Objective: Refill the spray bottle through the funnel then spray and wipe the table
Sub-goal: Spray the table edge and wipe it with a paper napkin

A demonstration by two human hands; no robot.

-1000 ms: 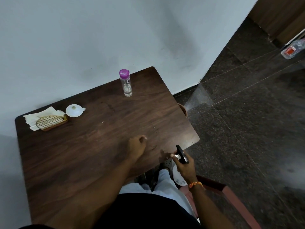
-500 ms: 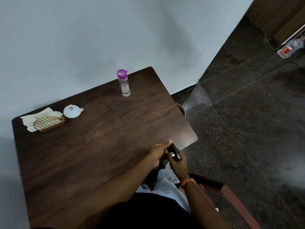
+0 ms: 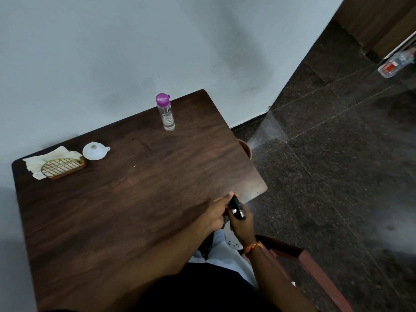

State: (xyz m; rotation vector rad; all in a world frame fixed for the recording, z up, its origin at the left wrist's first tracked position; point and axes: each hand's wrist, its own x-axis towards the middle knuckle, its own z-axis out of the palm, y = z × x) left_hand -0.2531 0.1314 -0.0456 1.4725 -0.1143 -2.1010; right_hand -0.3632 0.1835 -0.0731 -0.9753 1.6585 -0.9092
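At the table's near right edge my right hand grips a spray bottle with a white body and a black trigger head. My left hand reaches across and holds that black head from the left. The bottle's body is mostly hidden behind both hands. A white funnel lies upside down at the far left of the dark wooden table. A clear water bottle with a purple cap stands upright near the far edge.
A wicker holder with paper napkins sits left of the funnel, by the wall. A brown chair frame is at my right. A round brown rim shows under the table's right edge. A plastic bottle lies on the dark floor.
My left hand slid right from the tabletop and took hold of the sprayer head. My right hand raised the bottle slightly toward the table edge.
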